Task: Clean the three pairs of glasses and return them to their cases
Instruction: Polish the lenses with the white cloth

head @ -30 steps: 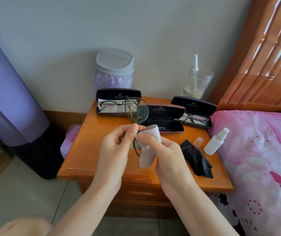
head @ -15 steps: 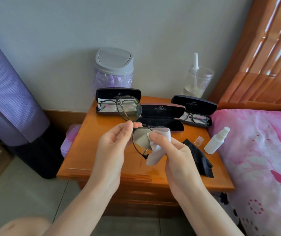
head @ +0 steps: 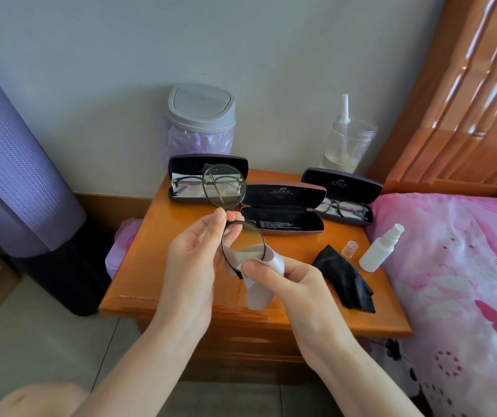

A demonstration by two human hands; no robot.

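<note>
My left hand (head: 193, 263) pinches the bridge of round-lens glasses (head: 226, 191) held upright above the wooden nightstand (head: 151, 266). My right hand (head: 286, 284) pinches a pale cleaning cloth (head: 263, 287) around the lower lens. An open case (head: 283, 209) in the middle stands with nothing in it. Another open case (head: 193, 176) at the back left holds dark-framed glasses. A third open case (head: 343, 194) at the right also holds a pair.
A black cloth (head: 343, 278), a small clear cap (head: 350, 248) and a white spray bottle (head: 381, 248) lie right of my hands. A lidded bin (head: 200, 121) and a clear jar (head: 348, 142) stand behind. A pink bed (head: 457, 281) borders the right; a purple rolled mat (head: 9, 176) stands left.
The glasses turned so the lower lens faces me more, and my right hand slid the cloth down to that lens's lower edge. My left hand kept its pinch.
</note>
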